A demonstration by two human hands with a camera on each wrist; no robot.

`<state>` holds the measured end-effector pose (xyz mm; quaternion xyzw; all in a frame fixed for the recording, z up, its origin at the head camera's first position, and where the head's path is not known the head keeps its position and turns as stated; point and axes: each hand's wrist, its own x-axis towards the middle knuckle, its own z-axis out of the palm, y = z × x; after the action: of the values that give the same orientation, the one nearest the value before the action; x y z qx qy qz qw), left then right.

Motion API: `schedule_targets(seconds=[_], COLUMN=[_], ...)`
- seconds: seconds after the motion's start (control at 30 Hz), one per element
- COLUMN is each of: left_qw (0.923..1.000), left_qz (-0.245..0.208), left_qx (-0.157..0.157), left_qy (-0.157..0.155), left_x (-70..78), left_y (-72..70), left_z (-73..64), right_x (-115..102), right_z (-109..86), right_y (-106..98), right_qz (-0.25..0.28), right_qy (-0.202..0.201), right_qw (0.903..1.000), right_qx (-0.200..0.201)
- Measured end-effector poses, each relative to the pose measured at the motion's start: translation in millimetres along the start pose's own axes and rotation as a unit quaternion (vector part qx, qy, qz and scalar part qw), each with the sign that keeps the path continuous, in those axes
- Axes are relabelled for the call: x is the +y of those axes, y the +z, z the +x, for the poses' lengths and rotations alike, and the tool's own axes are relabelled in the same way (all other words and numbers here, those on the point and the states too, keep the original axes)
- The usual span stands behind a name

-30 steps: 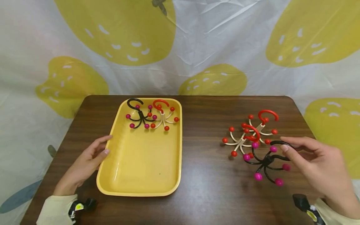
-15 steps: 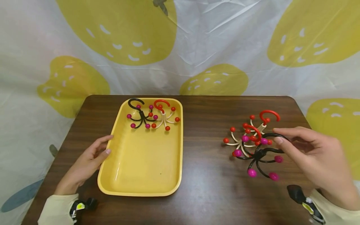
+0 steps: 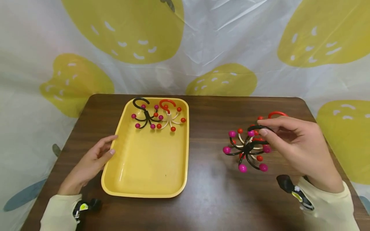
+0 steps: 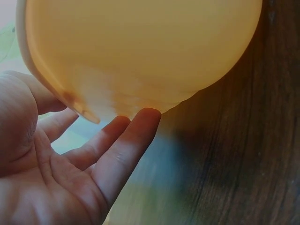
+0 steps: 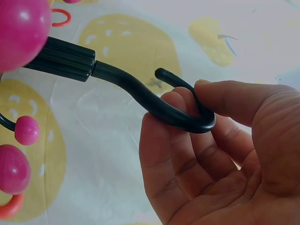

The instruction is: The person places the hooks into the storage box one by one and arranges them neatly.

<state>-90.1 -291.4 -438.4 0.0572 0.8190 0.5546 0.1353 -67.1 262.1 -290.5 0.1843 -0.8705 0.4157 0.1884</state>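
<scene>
In the head view, my right hand (image 3: pixel 297 147) pinches the curved hook of a black claw hanger with magenta ball tips (image 3: pixel 248 147) between thumb and fingers. It is held above the table on the right. The right wrist view shows the black hook (image 5: pixel 180 117) lying across the fingers, with the thumb pressed on it. My left hand (image 3: pixel 89 166) touches the left rim of a yellow tray (image 3: pixel 186 154), thumb and forefinger at the edge. In the left wrist view, fairly straight fingertips (image 4: pixel 146 117) rest against the tray's outer wall.
At the tray's far end lie a black hanger with magenta tips (image 3: pixel 147 115) and a cream one with red tips (image 3: pixel 169 119). Two more cream-and-red hangers sit on the brown table (image 3: pixel 214 192), partly hidden behind the right hand; one red hook (image 3: pixel 277 114) shows above it.
My right hand has moved left and slightly away from me with the black hanger, which now overlaps the cream-and-red hangers in view. The left hand stays at the tray rim.
</scene>
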Motion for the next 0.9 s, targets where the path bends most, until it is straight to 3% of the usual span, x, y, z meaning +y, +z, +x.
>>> schedule_targets(seconds=[0.43,0.73,0.9], left_qw=[1.0000,1.0000,1.0000], left_qz=[0.005,0.004,0.003], left_qx=[-0.002,0.000,0.000], left_qy=[-0.003,-0.001,0.001], left_x=[1.5,0.9,0.0], left_y=[-1.1,-1.0,-1.2], left_z=[1.1,1.3,1.8], right_x=[-13.3,-30.3,-38.9], right_z=[34.2,51.8,62.3], right_y=[25.9,51.8,66.7], right_qz=[0.029,0.065,0.074], right_qy=[-0.029,-0.007,-0.019], right_qw=[0.9987,0.9953,0.9937], right_qx=[-0.031,-0.071,-0.081])
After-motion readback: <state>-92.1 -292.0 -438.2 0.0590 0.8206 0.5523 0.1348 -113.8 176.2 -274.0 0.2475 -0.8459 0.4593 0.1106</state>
